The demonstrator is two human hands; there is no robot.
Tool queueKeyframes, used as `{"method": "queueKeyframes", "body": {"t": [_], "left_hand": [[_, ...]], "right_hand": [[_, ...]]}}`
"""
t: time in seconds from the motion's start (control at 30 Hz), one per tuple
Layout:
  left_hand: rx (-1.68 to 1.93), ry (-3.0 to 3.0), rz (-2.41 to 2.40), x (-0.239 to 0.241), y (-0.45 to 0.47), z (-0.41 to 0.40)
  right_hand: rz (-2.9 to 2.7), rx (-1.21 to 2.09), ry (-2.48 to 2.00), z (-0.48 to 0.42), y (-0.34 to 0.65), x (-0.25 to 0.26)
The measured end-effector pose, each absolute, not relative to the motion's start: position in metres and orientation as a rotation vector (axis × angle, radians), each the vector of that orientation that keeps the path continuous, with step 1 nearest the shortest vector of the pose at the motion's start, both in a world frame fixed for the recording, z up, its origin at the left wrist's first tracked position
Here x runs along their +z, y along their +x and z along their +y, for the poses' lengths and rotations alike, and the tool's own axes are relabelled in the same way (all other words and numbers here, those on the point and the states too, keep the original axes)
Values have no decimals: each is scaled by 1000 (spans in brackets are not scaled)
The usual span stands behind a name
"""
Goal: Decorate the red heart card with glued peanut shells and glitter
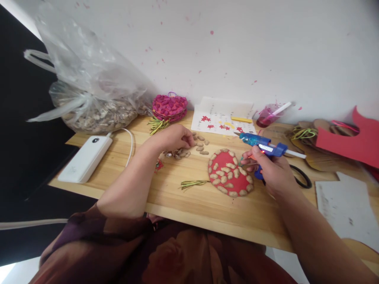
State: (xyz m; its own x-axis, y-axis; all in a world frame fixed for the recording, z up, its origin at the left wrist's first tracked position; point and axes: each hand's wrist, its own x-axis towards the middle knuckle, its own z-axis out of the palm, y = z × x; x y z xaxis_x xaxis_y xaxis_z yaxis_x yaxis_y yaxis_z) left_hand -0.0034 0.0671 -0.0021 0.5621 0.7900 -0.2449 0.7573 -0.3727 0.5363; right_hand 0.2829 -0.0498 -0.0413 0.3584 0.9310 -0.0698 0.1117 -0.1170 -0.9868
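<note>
My right hand (274,169) is closed round a blue glue gun (260,144) whose nozzle points left, just above the right rim of a red disc (228,172) studded with pale shells. My left hand (174,137) rests on the wooden board (189,201) with its fingers curled down over a small heap of loose shells (189,149), pinching among them; what sits between the fingertips is hidden.
A clear plastic bag of shells (94,102) sits at the far left, with a white power bank (85,158) and cable in front. A pink shell-covered disc (169,107), a star sticker sheet (223,120), a pink cup (266,116), black scissors (302,179), red paper (352,140) and yellow-green strings (192,183) lie around.
</note>
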Motion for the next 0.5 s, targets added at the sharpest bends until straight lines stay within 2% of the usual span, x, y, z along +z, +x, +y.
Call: {"method": "queueKeyframes", "body": {"t": [0.5], "left_hand": [[84,2249,1366,2,-5,68]], "right_hand": [[-973,935,-1499,-50,284,-44]]}}
